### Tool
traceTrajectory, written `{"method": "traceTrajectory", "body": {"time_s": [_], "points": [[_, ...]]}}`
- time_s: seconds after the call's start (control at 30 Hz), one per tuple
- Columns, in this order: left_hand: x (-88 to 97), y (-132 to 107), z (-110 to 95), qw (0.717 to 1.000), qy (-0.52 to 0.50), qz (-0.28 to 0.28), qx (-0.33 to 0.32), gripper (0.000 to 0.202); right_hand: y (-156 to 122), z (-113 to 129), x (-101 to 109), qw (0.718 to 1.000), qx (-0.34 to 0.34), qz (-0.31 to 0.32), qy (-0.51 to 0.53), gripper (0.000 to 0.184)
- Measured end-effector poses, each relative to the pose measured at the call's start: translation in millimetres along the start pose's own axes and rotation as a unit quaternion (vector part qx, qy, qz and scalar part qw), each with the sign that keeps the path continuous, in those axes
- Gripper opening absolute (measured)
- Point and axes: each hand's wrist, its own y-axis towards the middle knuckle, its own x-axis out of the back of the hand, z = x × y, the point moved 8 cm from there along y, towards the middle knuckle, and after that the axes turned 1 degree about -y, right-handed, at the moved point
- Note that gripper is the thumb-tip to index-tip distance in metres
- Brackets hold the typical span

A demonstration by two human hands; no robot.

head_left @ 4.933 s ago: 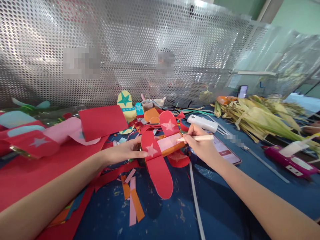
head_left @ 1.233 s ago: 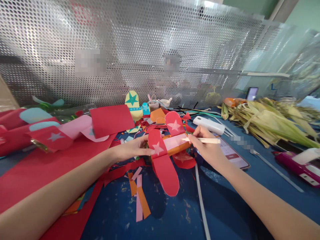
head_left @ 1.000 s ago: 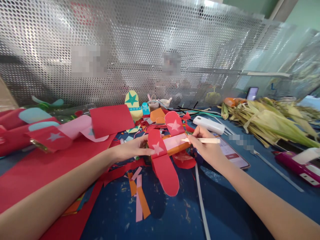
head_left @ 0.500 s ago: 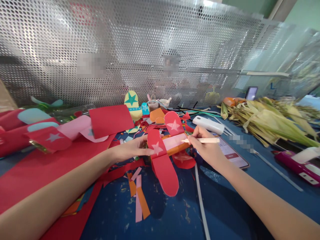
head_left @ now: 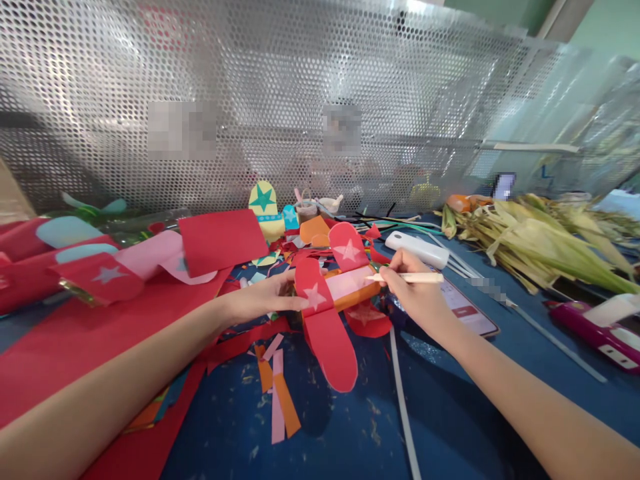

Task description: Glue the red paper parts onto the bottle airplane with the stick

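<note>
A red paper toy plane (head_left: 331,350) with pale stars and an orange body tilts above the blue table. My left hand (head_left: 273,293) is closed on its left end, thumb on the red paper and the other fingers partly hidden behind. A pink paper strip (head_left: 349,283) lies along the top of the body. In a pinch, my right hand (head_left: 417,293) holds a cream-coloured pen (head_left: 425,277), its tip at the right part of the pink strip. Whether the tip touches the paper I cannot tell.
Red paper sheets (head_left: 223,241) and paper scraps (head_left: 285,403) lie at left and centre. A phone (head_left: 470,307), a white stick-like device (head_left: 417,249), corn husks (head_left: 540,233) and a purple power strip (head_left: 600,337) are at right. A perforated metal panel (head_left: 280,87) stands behind.
My right hand and the pen have shifted slightly to the right along the pink strip. My left hand and the toy plane have stayed in place.
</note>
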Motion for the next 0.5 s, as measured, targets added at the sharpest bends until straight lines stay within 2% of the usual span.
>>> {"method": "traceTrajectory", "body": {"time_s": [0.07, 0.23, 0.3, 0.4, 0.5], "points": [[2.0, -0.1, 1.7, 1.000, 0.008, -0.011, 0.013, 0.057, 0.3, 0.1, 2.7, 1.000, -0.001, -0.017, 0.020, 0.023], [3.2, -0.3, -3.5, 1.000, -0.001, -0.028, -0.001, 0.057, -2.1, 4.6, 29.1, 0.980, 0.050, -0.159, 0.111, 0.018], [5.2, -0.1, -4.5, 0.998, -0.025, -0.049, -0.007, 0.053, -3.7, 5.8, 35.6, 0.973, 0.068, -0.189, 0.116, 0.015], [9.1, 0.4, -4.7, 0.994, -0.070, -0.086, -0.011, 0.038, -4.7, 4.9, 37.4, 0.971, 0.072, -0.197, 0.112, 0.013], [8.6, 0.8, -6.0, 0.989, -0.110, -0.098, -0.002, 0.023, -5.5, 5.6, 35.2, 0.974, 0.072, -0.189, 0.105, 0.013]]}}
